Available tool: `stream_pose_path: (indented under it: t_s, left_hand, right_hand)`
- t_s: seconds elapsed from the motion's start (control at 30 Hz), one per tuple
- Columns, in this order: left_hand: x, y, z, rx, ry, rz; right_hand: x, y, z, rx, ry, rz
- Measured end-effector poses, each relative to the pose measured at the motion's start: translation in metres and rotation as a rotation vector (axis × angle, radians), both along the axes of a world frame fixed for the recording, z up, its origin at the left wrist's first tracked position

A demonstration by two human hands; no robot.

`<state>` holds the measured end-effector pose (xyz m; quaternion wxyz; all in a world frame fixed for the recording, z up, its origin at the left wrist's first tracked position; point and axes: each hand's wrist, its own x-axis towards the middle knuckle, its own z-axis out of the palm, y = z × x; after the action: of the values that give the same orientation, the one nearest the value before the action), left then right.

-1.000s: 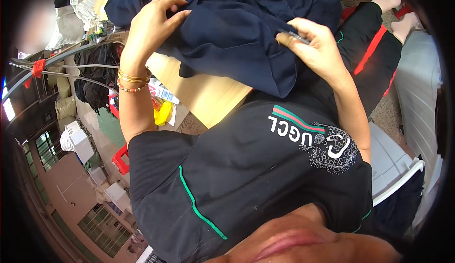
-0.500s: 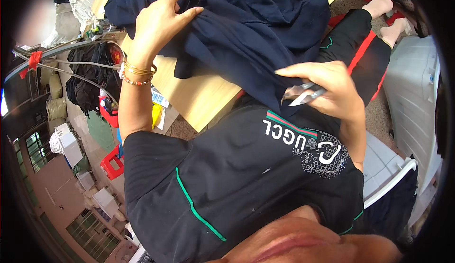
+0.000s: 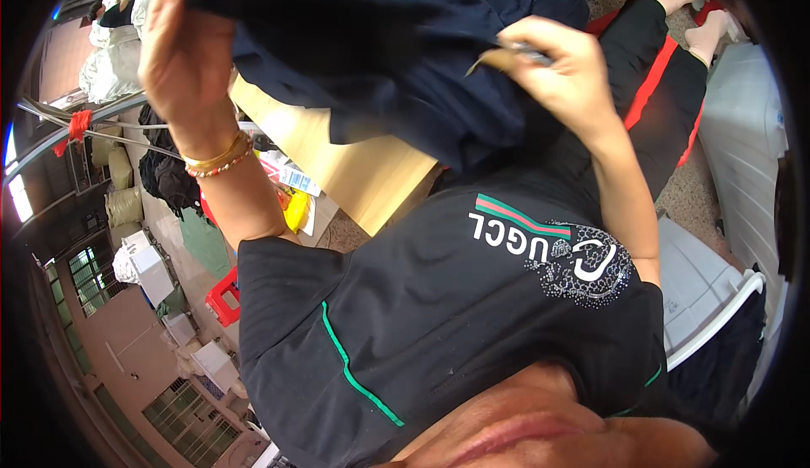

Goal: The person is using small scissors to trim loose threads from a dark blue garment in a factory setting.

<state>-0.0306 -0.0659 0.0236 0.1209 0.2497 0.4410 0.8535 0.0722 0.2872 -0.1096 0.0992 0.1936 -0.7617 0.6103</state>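
A dark navy garment lies bunched on a light wooden table at the top of the view. My left hand, with gold and beaded bracelets on its wrist, grips the garment's left edge and holds it raised. My right hand is pressed against the cloth's right side. Its fingers are closed on a small metal cutting tool and a tan bit of material. My own black shirt with green piping fills the lower middle of the view.
A white plastic seat stands at the right beside my black trousers with a red stripe. At the left are a red stool, a yellow object, hanging dark clothes and white bundles.
My left hand has lifted the garment's edge higher. My right hand dropped away from the cloth with the tool, then came back up against it.
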Motion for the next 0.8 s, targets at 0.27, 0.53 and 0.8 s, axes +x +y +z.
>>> stream_pose_path:
  t_s: [0.27,0.53,0.8]
  left_hand:
    - [0.033,0.046,-0.030,-0.810,-0.057,0.228]
    - [0.023,0.089,-0.091,-1.079,0.217,0.180]
    - [0.004,0.141,-0.096,-1.298,0.349,0.065]
  right_hand:
    - [0.033,0.079,0.033,0.520,0.575,-0.488]
    - [0.037,0.087,-0.042,0.603,-0.009,-0.356]
    - [0.005,0.057,-0.002,0.061,-0.053,-0.187]
